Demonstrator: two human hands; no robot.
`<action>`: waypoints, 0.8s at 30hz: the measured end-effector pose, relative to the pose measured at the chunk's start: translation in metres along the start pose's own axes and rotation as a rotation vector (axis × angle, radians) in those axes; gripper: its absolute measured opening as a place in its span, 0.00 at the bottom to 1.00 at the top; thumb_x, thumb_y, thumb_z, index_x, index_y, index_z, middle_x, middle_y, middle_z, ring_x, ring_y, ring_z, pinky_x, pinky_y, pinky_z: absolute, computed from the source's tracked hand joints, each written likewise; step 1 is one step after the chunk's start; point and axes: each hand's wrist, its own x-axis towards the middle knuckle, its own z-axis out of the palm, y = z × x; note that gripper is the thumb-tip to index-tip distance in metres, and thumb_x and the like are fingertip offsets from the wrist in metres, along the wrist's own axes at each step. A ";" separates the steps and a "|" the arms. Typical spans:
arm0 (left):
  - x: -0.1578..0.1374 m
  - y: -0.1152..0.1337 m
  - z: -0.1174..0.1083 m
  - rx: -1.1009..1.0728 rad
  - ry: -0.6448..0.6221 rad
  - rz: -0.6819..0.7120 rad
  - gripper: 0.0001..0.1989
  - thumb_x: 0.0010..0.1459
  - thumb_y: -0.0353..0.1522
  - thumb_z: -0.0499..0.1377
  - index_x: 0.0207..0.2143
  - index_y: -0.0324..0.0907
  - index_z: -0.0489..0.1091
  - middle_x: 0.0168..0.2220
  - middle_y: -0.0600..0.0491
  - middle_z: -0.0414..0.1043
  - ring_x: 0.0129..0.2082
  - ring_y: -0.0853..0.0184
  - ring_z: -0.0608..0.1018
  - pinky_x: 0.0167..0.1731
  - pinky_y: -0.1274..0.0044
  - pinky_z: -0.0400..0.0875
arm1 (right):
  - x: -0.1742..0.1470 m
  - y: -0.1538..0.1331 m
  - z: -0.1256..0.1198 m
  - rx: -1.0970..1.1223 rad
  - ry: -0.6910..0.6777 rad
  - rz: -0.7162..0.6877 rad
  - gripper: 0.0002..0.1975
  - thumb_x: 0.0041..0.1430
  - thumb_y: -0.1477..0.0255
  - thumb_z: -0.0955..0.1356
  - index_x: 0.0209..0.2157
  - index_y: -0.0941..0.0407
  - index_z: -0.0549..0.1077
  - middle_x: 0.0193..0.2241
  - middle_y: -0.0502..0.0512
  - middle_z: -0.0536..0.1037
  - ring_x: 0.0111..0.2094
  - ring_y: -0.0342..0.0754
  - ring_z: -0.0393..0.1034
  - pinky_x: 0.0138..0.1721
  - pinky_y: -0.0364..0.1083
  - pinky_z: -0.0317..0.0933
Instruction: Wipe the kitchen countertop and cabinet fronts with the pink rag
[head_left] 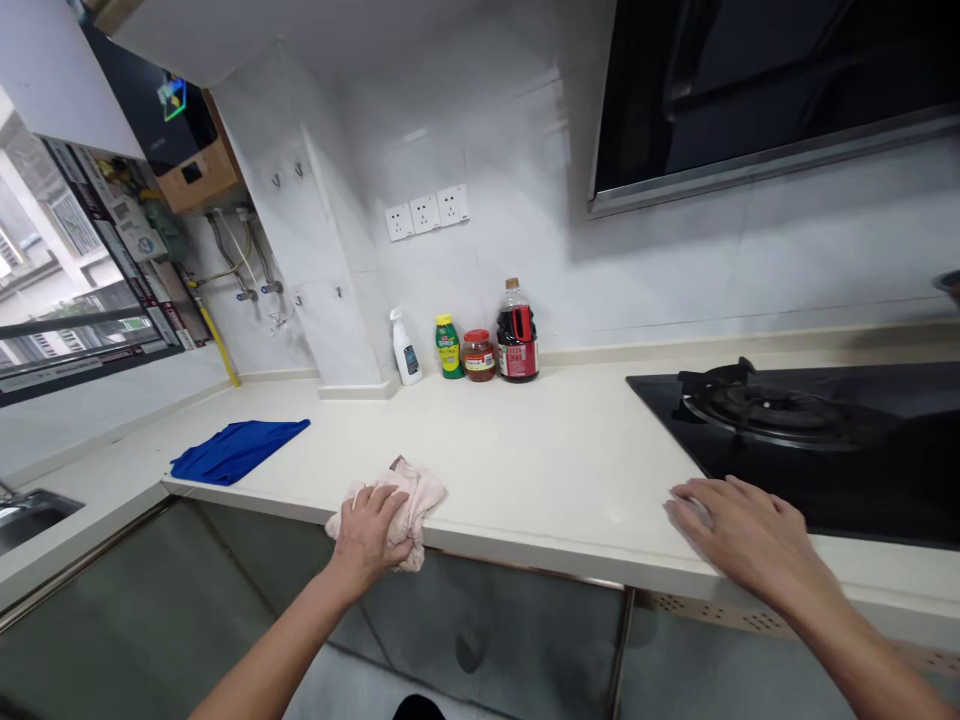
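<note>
My left hand (369, 535) is closed on a pale pink cloth (424, 490), pressing it to the front edge of the countertop (540, 450). Part of the cloth bunches beyond the fingers, and one corner hangs over the edge. A small dark tag or patch shows at its far corner. My right hand (742, 525) lies at the front left corner of the black gas hob (885, 490), its fingers loosely spread and slightly curved. The underside of that palm is hidden. Left of the pink cloth, a blue cloth (240, 450) lies spread on the countertop.
Along the wall stand a white spray bottle (406, 350), a green bottle with yellow cap (448, 348), a red-lidded jar (478, 357) and a large dark sauce bottle (517, 340). A burner (772, 408) sits on the hob below a range hood (750, 100). A sink (34, 515) is at far left.
</note>
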 end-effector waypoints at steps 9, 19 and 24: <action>0.019 0.084 0.000 -0.137 -0.078 0.075 0.29 0.53 0.39 0.69 0.57 0.51 0.70 0.58 0.45 0.72 0.59 0.44 0.69 0.54 0.52 0.62 | 0.000 -0.005 -0.002 0.019 0.017 -0.007 0.27 0.65 0.53 0.55 0.46 0.49 0.79 0.54 0.55 0.77 0.63 0.70 0.57 0.61 0.72 0.50; 0.051 0.234 0.007 -0.287 -0.032 0.371 0.31 0.58 0.42 0.65 0.61 0.49 0.62 0.60 0.45 0.69 0.56 0.46 0.68 0.51 0.52 0.60 | 0.002 -0.001 -0.003 0.070 0.027 -0.008 0.26 0.64 0.51 0.57 0.42 0.49 0.80 0.52 0.56 0.79 0.61 0.69 0.61 0.59 0.70 0.51; 0.066 0.264 -0.006 -0.272 0.002 0.493 0.27 0.63 0.44 0.60 0.60 0.46 0.62 0.54 0.46 0.71 0.52 0.52 0.70 0.46 0.59 0.63 | 0.005 0.002 -0.005 0.101 0.016 0.021 0.28 0.65 0.50 0.54 0.40 0.48 0.80 0.49 0.55 0.80 0.58 0.65 0.66 0.57 0.67 0.56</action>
